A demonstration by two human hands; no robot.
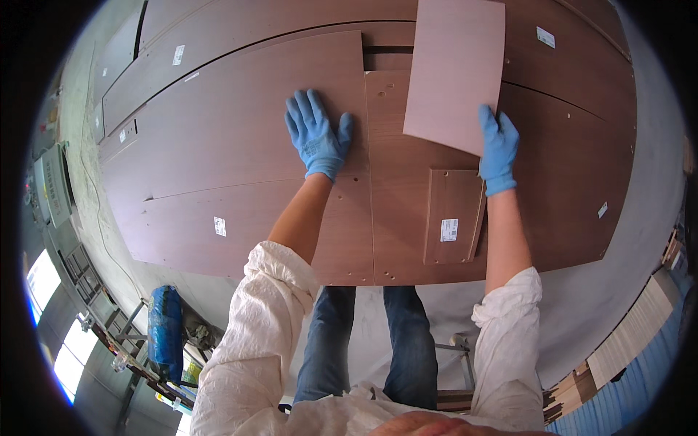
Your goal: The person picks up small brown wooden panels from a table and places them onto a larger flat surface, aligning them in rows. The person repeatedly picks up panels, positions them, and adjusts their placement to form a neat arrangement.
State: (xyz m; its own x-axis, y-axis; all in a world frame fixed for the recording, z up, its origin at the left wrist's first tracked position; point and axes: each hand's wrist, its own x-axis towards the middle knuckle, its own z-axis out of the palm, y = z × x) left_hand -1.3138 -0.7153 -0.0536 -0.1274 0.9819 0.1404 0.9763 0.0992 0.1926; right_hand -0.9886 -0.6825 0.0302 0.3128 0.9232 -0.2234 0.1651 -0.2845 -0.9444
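Both my hands wear blue work gloves. My left hand point(317, 134) lies flat with fingers spread on a large reddish-brown wood panel point(247, 109). With my right hand point(499, 151) I grip the lower right corner of a smaller, lighter brown board point(456, 76), thumb side against its edge. This board is raised and tilted over the larger panels, its far end cut off by the top of the view. Beneath my right wrist lies a small rectangular panel point(452, 200) with a white label point(449, 229). Right of my left hand, a seam runs between two panels.
More brown panels point(567, 167) with white stickers spread right and behind. A blue wrapped roll point(166, 334) stands at the lower left, near a metal rack point(131, 356). Stacked boards point(631, 327) lie at the lower right on blue corrugated material point(632, 392). Grey floor point(218, 298) surrounds the panels.
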